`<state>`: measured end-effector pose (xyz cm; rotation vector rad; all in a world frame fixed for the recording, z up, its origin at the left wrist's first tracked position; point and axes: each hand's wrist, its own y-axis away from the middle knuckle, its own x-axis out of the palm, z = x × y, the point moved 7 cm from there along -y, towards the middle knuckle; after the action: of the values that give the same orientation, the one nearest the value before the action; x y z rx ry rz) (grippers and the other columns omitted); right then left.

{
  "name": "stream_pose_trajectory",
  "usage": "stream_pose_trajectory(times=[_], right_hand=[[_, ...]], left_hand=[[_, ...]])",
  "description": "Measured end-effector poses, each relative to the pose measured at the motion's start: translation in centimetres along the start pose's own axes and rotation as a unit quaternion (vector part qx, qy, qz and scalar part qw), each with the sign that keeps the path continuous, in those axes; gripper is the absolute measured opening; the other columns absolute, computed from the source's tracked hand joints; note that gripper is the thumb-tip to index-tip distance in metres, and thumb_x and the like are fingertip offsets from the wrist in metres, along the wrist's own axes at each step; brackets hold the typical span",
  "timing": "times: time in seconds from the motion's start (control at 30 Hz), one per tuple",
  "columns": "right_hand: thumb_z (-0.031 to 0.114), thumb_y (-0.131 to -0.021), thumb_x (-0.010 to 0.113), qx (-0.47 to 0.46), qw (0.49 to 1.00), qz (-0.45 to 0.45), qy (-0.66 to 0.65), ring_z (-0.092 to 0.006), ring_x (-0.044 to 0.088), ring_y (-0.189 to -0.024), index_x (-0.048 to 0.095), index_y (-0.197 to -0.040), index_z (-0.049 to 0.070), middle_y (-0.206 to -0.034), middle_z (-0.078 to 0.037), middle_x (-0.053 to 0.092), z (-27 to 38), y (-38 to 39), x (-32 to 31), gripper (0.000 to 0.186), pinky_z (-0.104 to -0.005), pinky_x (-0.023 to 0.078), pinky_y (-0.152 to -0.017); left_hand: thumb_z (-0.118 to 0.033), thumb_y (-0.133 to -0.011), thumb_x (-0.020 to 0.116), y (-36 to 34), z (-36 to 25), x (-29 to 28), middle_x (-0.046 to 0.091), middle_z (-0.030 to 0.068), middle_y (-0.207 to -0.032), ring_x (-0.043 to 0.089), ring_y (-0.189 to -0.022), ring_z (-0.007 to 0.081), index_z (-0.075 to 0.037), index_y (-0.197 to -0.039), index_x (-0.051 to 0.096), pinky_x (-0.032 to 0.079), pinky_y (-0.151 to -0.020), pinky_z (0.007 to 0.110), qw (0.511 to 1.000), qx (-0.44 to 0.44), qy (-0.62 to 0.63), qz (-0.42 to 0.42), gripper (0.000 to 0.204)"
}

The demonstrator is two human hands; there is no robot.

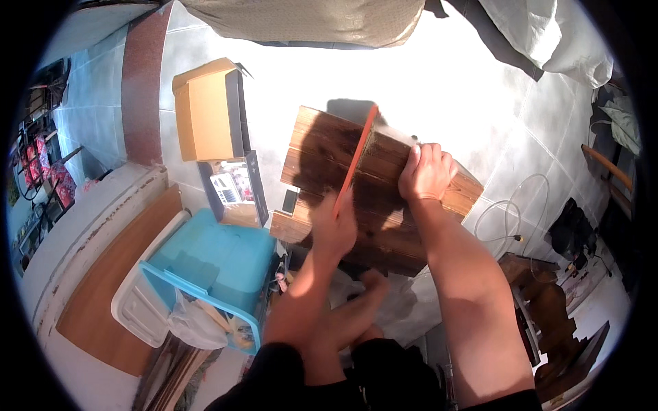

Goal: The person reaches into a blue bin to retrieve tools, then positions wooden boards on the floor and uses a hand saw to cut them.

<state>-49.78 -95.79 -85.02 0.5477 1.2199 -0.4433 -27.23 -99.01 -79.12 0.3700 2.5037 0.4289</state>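
Observation:
A dark brown wooden panel of joined planks point(322, 147) lies tilted on the floor in front of me. My left hand point(336, 222) is closed round the near end of a long orange brush point(358, 157). Its brownish-green bristles face right, against or just above the planks; I cannot tell which. My right hand point(428, 172) grips the panel's far right edge, thumb on top and fingers bent over the rim. Both forearms cast shadows across the wood. The panel's near edge is partly hidden by my left arm.
An opened cardboard box point(212, 113) with small items stands left of the panel. Nearer is a turquoise plastic bin point(212, 253) with a plastic bag in its mouth. A clear hose point(507, 212) coils at the right, beside dark wood pieces point(548, 301). A beige covered object point(308, 20) borders the far side.

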Motion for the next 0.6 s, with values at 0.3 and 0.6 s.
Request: stream_pose_trajectory(times=[0.3, 0.6], right_hand=[[0.034, -0.101, 0.049, 0.02, 0.998, 0.059, 0.021, -0.0327, 0.053, -0.104, 0.068, -0.1, 0.009, -0.108, -0.009, 0.063, 0.3, 0.1, 0.3, 0.032, -0.0485, 0.035, -0.096], [0.034, -0.101, 0.049, 0.003, 0.999, 0.03, 0.013, -0.0337, 0.054, -0.102, 0.068, -0.097, 0.009, -0.106, -0.01, 0.063, 0.8, 0.0, -0.2, 0.032, -0.0491, 0.035, -0.095]], left_hand=[[-0.029, -0.106, 0.057, -2.4, 0.0, 0.7, 0.061, 0.0069, -0.065, 0.058, -0.065, 0.0085, 0.003, -0.104, 0.074, 0.044, -0.058, 0.027, 0.998, -0.052, 0.014, 0.019, 0.036], [-0.028, -0.106, 0.056, -3.6, 0.1, 1.0, 0.058, 0.0078, -0.062, 0.052, -0.058, 0.0102, 0.004, -0.094, 0.072, 0.042, -0.054, 0.032, 0.999, -0.023, 0.007, 0.028, 0.037]])
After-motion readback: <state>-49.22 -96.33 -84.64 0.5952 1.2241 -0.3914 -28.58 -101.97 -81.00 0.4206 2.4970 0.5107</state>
